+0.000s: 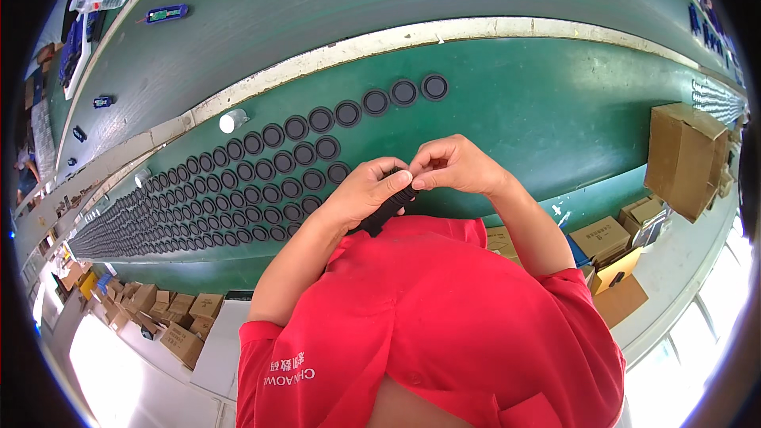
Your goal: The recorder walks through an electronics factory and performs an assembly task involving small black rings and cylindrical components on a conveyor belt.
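Note:
Close to my chest, my left hand [366, 192] is closed around a black ribbed stack of round pieces [391, 208], its lower part reaching down toward my red shirt. My right hand [458, 165] meets it at the top, thumb and forefinger pinched together beside the left thumb. Whatever sits in that pinch is too small and covered to make out. Beyond and to the left, several rows of black round caps [347, 113] lie flat on the green table [523, 111]. The farthest row ends with a cap [434, 86] just past my hands.
A pale raised rail [491, 28] divides the table from a dark green belt [317, 0] carrying a blue device [166, 13]. One small white container [232, 120] stands by the rail. At right is a large cardboard box [686, 154]; more boxes [182, 341] are at lower left.

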Action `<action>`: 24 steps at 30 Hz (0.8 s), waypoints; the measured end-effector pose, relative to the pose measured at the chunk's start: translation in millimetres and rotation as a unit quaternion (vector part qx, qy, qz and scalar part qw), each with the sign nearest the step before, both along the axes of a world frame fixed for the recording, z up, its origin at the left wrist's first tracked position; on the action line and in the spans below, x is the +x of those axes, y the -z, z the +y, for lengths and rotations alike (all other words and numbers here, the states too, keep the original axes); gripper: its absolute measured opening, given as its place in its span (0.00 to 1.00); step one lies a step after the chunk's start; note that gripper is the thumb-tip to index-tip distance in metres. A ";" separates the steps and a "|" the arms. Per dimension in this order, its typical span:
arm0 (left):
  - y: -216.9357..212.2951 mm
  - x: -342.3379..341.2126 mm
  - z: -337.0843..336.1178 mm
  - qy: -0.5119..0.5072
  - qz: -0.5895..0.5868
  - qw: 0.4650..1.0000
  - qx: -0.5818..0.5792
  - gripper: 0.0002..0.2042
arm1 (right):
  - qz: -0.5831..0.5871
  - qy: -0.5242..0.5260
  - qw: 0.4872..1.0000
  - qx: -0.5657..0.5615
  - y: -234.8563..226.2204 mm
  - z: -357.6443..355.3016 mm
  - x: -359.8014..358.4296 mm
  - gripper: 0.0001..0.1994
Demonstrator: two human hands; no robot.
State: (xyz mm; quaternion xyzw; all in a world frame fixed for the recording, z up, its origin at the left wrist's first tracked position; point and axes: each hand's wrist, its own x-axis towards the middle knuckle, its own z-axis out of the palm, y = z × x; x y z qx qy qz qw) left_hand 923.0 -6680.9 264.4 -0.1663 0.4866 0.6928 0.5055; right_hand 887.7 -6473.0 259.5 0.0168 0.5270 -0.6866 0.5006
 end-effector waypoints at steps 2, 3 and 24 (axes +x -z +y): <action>0.0 1.1 0.1 -0.005 -0.005 1.000 -0.010 0.25 | 0.184 -0.003 0.982 0.039 1.7 -0.3 5.0 0.04; 0.0 1.5 0.2 -0.010 -0.010 1.000 -0.019 0.24 | 0.185 -0.003 0.982 0.040 -1.9 -1.3 6.8 0.04; -2.9 4.9 2.9 -0.089 -0.032 0.995 -0.038 0.15 | 0.186 0.324 0.875 0.308 57.8 58.5 -35.0 0.05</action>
